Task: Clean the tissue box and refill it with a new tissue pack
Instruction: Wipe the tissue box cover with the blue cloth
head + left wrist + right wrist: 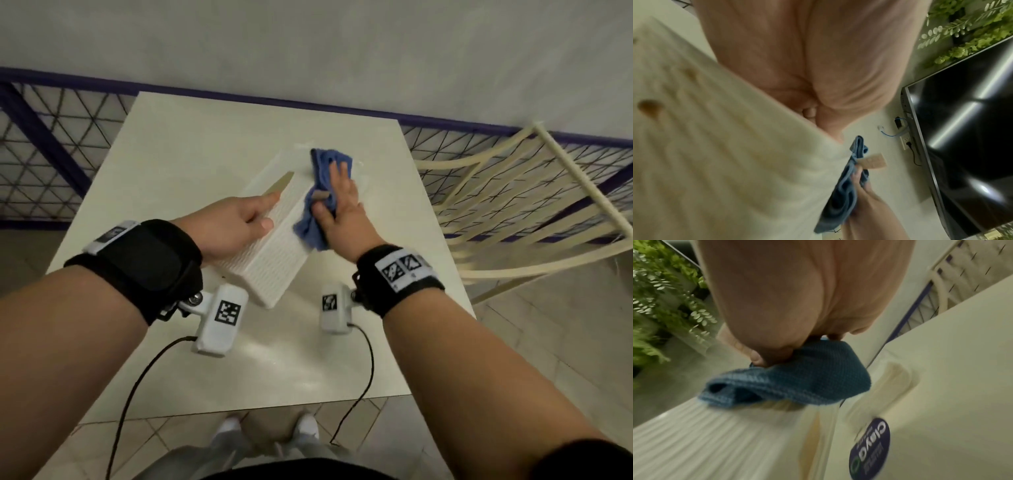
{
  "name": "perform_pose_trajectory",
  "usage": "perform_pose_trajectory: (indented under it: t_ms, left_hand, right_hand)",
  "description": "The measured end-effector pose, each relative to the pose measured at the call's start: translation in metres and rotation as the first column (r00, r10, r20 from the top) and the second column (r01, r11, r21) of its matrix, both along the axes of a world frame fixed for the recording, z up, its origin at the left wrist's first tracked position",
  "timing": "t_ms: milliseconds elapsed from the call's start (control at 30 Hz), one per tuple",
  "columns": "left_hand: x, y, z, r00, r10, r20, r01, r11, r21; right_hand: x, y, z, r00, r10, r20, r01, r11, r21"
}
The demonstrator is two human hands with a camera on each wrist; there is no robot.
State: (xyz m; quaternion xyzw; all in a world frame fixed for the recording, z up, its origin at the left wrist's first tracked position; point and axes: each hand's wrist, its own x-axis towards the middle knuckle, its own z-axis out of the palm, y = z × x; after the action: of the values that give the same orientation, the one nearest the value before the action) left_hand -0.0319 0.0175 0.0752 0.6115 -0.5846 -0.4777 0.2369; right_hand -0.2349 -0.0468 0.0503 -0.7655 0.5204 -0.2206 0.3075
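Observation:
A white ribbed tissue box [277, 267] stands tilted on the white table [191, 154]. My left hand [239, 222] grips its left side, thumb on the ribbed face, and a tan lid edge [281, 183] shows past the fingertips. My right hand [339, 202] holds a blue cloth [329, 161] against the box's upper right side, with the thumb pinching the cloth. The left wrist view shows brown stains [649, 107] on the box [735, 162] and the cloth [840, 194] at its edge. A clear tissue pack [900, 386] with a round dark label lies on the table beside the box [715, 443].
A cream slatted chair [513, 192] stands right of the table. A blue mesh fence [51, 144] runs behind it along the wall. Wrist views show a dark screen [962, 129] and green plants [663, 296] nearby. Camera cables hang over the table's front edge.

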Motion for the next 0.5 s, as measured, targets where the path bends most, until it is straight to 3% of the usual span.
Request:
perform_pose_trajectory:
  t_ms: [67,133,267,367,433,500]
  left_hand:
    - [-0.001,0.003,0.000,0.999,0.005,-0.036,-0.005,1.000,0.003]
    - [-0.003,0.001,-0.002,0.994,0.052,-0.098,-0.052,0.999,0.009]
    - [-0.005,-0.010,0.000,0.967,0.180,-0.178,-0.191,0.981,-0.045]
    - [-0.003,-0.012,0.004,0.934,0.287,-0.213,-0.293,0.956,0.004]
    - [-0.005,-0.008,0.004,0.950,0.246,-0.191,-0.255,0.966,-0.029]
    - [-0.007,-0.001,0.003,0.975,0.158,-0.156,-0.172,0.982,-0.078]
  right_hand:
    - [0.000,-0.017,0.008,0.996,-0.083,-0.014,0.083,0.997,-0.007]
    - [0.009,-0.012,0.010,0.997,-0.072,0.029,0.073,0.996,-0.049]
    - [0.032,0.055,-0.011,0.968,0.202,0.146,-0.190,0.977,-0.094]
    - [0.034,0.084,-0.031,0.910,0.369,0.186,-0.338,0.924,-0.181]
    - [0.028,0.065,-0.032,0.914,0.358,0.191,-0.318,0.925,-0.209]
    - [0.021,0.035,-0.023,0.949,0.251,0.190,-0.215,0.958,-0.189]
